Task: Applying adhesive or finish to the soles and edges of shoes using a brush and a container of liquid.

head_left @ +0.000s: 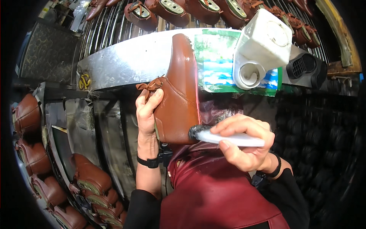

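Note:
My left hand (146, 110) grips a brown leather shoe (173, 110) near its tied laces, at the middle of the view. The shoe is turned on its side, its toe end pointing away over the bench and its heel end toward me. A pinkish strip runs along the right, sole-side edge of the shoe. In my closed right hand (248, 143) is a brush (238, 139) with a white handle. Its dark bristles touch the shoe's lower right corner, at the heel end. My right fingers wrap the handle, and the palm is hidden.
A metal bench top (126, 65) curves across, bearing a white plastic jug (268, 38) on a green-and-blue sheet (219, 72). Black soles (303, 66) lie at its right, yellow-handled scissors (84, 81) at its left. Several brown shoes (167, 11) fill the far roller rack; more shoes (89, 173) stand left.

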Demonstrator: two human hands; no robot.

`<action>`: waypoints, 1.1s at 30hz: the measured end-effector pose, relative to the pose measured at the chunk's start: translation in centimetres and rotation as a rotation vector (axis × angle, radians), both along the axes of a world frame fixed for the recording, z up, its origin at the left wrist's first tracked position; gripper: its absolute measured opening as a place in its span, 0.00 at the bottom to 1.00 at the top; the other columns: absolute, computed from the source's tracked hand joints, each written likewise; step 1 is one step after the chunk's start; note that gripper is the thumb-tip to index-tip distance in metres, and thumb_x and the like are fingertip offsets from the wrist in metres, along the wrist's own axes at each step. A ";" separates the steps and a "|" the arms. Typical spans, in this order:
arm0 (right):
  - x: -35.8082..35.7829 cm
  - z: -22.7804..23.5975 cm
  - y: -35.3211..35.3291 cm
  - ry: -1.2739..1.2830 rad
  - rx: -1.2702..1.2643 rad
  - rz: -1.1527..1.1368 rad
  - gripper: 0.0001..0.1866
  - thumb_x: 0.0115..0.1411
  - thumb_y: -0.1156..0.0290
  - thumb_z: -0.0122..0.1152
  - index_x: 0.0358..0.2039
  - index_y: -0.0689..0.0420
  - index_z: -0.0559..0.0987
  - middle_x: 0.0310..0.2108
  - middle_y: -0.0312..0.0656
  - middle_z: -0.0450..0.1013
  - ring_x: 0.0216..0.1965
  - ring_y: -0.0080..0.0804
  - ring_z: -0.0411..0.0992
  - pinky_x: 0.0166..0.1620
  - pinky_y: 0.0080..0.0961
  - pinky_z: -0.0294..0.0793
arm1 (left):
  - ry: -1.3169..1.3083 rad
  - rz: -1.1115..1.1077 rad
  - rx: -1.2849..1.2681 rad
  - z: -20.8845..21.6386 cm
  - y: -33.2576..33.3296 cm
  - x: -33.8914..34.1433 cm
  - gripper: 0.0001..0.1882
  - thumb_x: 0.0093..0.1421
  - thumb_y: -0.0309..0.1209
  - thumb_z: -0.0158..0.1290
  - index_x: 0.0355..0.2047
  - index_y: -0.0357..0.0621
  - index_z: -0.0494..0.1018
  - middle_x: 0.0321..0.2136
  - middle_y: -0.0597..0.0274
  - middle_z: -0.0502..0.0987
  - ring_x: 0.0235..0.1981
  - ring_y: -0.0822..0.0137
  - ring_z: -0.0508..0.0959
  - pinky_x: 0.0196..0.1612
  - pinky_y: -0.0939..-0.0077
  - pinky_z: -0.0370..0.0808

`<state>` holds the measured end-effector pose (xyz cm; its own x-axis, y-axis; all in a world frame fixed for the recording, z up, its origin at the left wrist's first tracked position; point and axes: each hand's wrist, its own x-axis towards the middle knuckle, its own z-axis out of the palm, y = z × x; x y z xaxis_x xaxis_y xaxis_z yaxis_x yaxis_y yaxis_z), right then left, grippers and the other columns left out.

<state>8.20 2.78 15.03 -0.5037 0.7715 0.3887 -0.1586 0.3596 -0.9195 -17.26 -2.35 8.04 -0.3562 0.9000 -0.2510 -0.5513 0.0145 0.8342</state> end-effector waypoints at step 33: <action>-4.0 -4.3 7.8 0.485 -1.008 -0.355 0.11 0.67 0.67 0.61 0.35 0.63 0.76 0.28 0.54 0.80 0.23 0.42 0.80 0.24 0.37 0.82 | 1.210 0.432 -0.316 4.8 18.8 -24.8 0.24 0.62 0.40 0.63 0.53 0.36 0.81 0.49 0.45 0.84 0.48 0.52 0.85 0.54 0.62 0.79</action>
<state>4.22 10.59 10.69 -0.1654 0.9072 -0.3869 -0.6077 -0.4027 -0.6845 -42.09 16.48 12.86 -0.7435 0.6204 0.2496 0.5247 0.3098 0.7929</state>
